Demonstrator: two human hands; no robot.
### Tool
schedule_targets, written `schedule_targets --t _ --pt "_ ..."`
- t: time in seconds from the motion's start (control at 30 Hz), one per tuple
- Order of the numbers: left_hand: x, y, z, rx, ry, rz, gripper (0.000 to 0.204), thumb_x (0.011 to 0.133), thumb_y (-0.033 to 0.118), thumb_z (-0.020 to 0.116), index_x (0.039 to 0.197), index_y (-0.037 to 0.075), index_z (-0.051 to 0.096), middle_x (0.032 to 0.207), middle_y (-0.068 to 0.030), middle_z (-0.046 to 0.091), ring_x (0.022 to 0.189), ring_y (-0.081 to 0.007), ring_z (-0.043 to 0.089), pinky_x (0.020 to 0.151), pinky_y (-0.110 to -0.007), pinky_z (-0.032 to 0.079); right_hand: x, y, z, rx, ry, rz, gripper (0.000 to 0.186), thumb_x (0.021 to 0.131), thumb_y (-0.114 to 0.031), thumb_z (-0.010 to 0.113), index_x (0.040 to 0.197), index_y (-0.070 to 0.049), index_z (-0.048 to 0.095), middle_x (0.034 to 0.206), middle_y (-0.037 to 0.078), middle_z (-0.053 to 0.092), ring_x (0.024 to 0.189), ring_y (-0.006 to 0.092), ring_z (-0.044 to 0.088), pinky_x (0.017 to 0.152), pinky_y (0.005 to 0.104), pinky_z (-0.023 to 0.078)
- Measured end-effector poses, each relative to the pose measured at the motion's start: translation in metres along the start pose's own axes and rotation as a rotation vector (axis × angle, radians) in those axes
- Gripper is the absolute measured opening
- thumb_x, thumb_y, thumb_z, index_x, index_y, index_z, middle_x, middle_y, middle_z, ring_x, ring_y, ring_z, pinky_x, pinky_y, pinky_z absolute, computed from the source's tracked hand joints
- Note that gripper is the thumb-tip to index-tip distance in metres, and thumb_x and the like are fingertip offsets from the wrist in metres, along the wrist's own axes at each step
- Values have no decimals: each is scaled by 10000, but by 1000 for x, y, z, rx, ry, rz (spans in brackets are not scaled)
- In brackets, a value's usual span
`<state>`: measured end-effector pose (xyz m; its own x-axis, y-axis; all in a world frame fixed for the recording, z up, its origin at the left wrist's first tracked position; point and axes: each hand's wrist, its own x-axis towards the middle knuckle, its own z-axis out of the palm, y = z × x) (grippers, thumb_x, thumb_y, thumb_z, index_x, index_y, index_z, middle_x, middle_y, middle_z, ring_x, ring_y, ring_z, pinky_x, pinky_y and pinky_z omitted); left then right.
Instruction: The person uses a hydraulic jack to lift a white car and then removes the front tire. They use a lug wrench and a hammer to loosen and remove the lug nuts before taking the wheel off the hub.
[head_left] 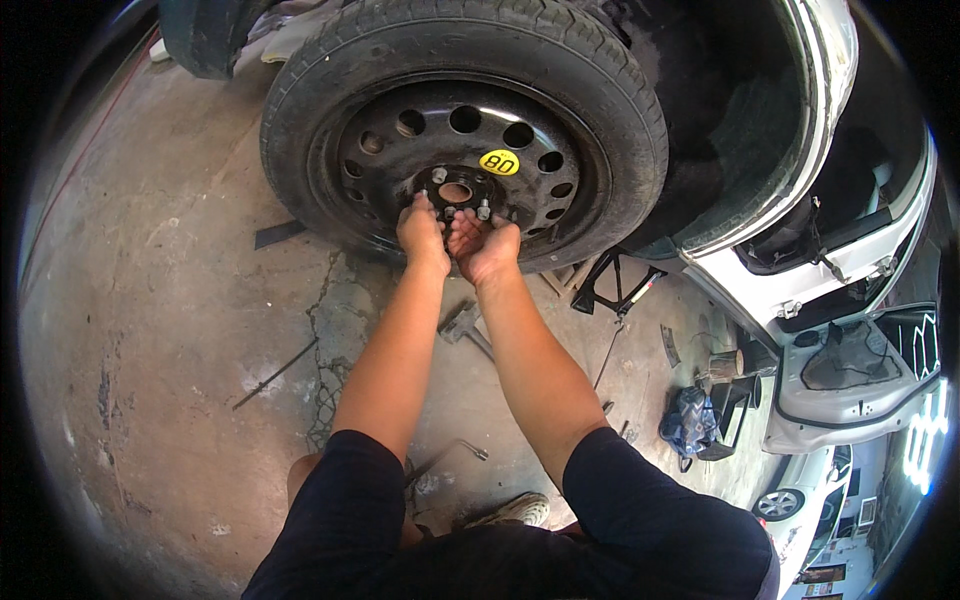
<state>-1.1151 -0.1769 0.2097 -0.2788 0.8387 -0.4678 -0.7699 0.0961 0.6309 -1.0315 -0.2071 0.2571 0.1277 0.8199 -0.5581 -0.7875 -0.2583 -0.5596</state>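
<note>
In front of me stands a wheel with a black tire and a black steel rim. A yellow round sticker is on the rim. Around the hub's center hole are a lug bolt at upper left and another lug bolt at lower right. My left hand is closed at the hub's lower left, its fingertips pinching a small metal lug bolt. Just right of it, my right hand is palm up below the hub, fingers apart and slightly bent. I see nothing held in it.
A hammer lies on the concrete floor below my hands, with a wrench nearer my shoe. A thin rod is at left, a black jack right of the tire. The white car body curves along the right.
</note>
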Motion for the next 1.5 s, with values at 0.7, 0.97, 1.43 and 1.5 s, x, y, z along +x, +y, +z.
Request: schedule_targets --t 0.7,0.97,1.43,1.5 --pt "-12 8 -11 41 -36 -276 449 1044 477 470 916 72 615 828 9 561 693 -110 487 583 -302 361 1 2 -9 -9 -1 -31 233 979 -263 556 968 -31 537 857 88 588 741 216 574 687 349 524" --pt "-4 10 -15 -15 -15 -225 434 1048 479 456 872 115 614 726 45 520 619 -112 454 567 -300 351 -5 1 -5 -46 12 -35 250 986 -276 554 960 -29 527 834 96 577 729 221 570 664 358 521" --pt "-9 6 -25 -157 -15 -324 278 990 361 491 944 104 585 808 11 558 666 -128 524 557 -310 375 20 4 -20 -41 15 -101 101 944 -132 527 964 -37 551 807 76 577 687 208 591 630 351 544" --pt "-12 10 -29 -187 -87 -270 260 968 337 484 901 100 568 808 -5 572 692 -145 562 580 -309 398 19 11 -23 -55 -3 -70 96 919 -106 499 972 -36 538 834 85 572 704 216 591 636 354 547"
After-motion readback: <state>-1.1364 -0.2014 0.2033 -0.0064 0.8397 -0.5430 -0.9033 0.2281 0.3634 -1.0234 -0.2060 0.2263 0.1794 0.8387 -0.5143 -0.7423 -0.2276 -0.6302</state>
